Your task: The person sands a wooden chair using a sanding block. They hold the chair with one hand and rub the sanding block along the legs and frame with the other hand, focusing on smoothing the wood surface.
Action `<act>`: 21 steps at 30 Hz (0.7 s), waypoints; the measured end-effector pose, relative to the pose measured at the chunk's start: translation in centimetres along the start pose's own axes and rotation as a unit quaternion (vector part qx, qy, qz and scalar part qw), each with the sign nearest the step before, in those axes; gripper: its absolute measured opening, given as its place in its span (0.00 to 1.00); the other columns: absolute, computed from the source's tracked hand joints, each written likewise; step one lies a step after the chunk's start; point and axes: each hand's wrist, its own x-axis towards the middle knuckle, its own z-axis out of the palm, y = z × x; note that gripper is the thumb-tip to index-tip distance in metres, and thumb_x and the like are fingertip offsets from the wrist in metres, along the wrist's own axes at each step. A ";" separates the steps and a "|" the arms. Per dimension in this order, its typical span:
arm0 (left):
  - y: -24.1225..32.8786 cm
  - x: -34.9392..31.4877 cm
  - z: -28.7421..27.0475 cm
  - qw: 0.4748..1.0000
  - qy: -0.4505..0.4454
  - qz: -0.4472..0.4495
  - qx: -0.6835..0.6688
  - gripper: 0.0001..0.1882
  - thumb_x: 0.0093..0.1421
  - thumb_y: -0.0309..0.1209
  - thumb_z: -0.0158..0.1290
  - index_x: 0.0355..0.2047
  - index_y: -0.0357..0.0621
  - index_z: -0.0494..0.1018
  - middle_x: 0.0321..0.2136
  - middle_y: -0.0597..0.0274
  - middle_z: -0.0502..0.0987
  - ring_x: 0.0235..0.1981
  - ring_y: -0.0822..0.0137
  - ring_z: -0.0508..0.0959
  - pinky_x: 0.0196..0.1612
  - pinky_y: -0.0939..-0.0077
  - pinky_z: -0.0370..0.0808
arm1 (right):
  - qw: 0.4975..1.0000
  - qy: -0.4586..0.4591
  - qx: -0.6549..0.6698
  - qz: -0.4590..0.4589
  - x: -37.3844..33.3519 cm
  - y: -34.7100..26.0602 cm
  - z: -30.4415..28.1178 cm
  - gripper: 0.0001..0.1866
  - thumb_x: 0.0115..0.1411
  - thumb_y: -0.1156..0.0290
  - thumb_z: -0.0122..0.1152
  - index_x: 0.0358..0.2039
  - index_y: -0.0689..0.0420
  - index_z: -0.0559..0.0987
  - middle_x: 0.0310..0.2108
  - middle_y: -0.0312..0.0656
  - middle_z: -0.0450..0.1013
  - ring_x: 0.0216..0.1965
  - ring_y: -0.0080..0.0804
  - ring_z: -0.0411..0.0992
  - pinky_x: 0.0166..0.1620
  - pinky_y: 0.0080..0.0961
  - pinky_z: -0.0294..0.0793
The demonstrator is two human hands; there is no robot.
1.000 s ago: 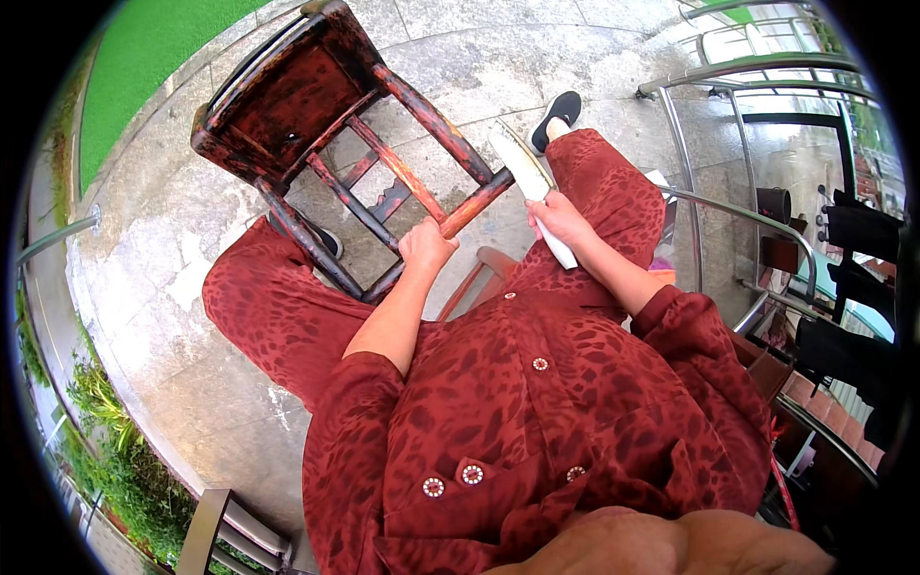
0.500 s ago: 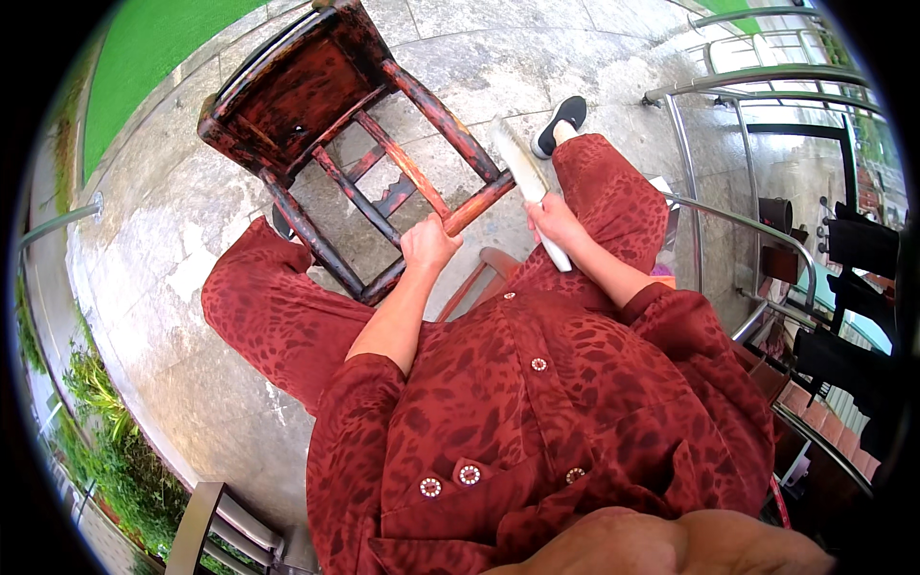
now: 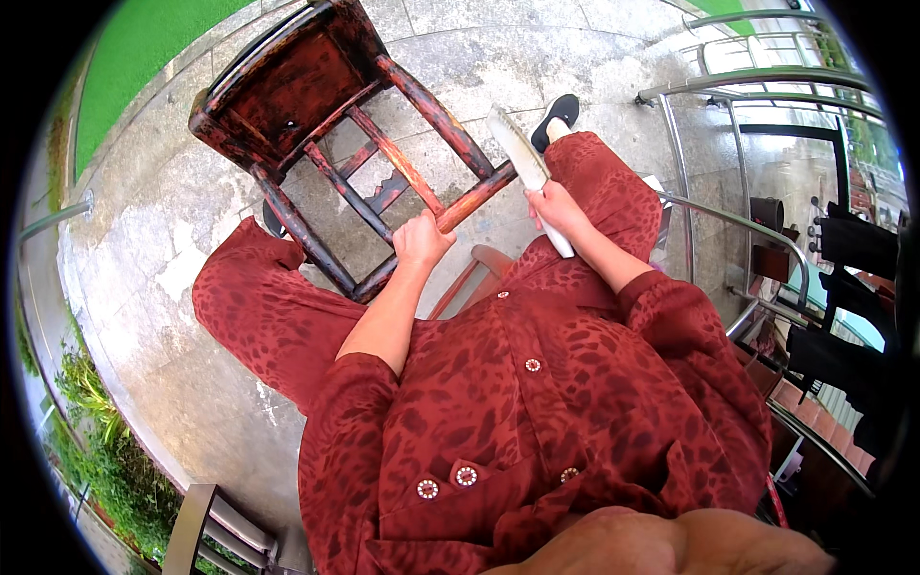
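Note:
A worn wooden chair [image 3: 417,91] with dark red and black patchy paint is tipped in front of me, its broad panel at the far left and its rails toward me. My left hand [image 3: 420,240] is closed round the near crossbar [image 3: 474,199], where the paint shows an orange-brown patch. In my right hand [image 3: 558,206] is a long white brush [image 3: 517,149], gripped by its handle. Its ragged, bristly end points away from me, just right of the crossbar's end; whether they touch I cannot tell.
Grey stone paving [image 3: 153,316] lies around the chair, with green turf [image 3: 158,72] at far left. Metal railings [image 3: 757,81] stand on the right. A brown slatted chair [image 3: 192,527] is at lower left. A reddish wooden piece [image 3: 491,259] shows between my legs.
The whole view has shifted slightly, the chair appearing a little further left. My left hand keeps its grip on the crossbar; my right still holds the brush at nearly the same angle.

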 end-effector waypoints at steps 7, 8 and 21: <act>0.5 -0.1 -1.4 1.000 -0.012 -0.004 0.002 0.23 0.40 0.43 0.56 0.34 0.42 0.74 0.27 0.49 0.77 0.32 0.53 0.78 0.38 0.64 0.73 | 0.999 0.019 -0.017 -0.020 -2.2 0.2 -0.2 0.15 0.59 0.65 0.48 0.24 0.66 0.68 0.16 0.41 0.67 0.12 0.27 0.67 0.18 0.27 0.67; 0.5 -0.1 -1.8 1.000 -0.017 -0.008 0.004 0.23 0.40 0.43 0.56 0.34 0.42 0.74 0.27 0.49 0.77 0.32 0.53 0.78 0.38 0.64 0.73 | 0.998 0.025 -0.045 -0.022 -2.1 0.0 -0.6 0.16 0.58 0.64 0.49 0.24 0.66 0.68 0.16 0.43 0.68 0.13 0.28 0.68 0.19 0.28 0.68; 0.7 -0.1 -2.2 1.000 -0.018 -0.005 -0.008 0.23 0.40 0.42 0.56 0.36 0.43 0.74 0.29 0.48 0.77 0.34 0.54 0.77 0.40 0.64 0.72 | 0.972 0.035 -0.214 -0.095 -2.2 -0.9 0.6 0.20 0.57 0.64 0.47 0.46 0.62 0.65 0.23 0.56 0.71 0.26 0.53 0.72 0.32 0.42 0.69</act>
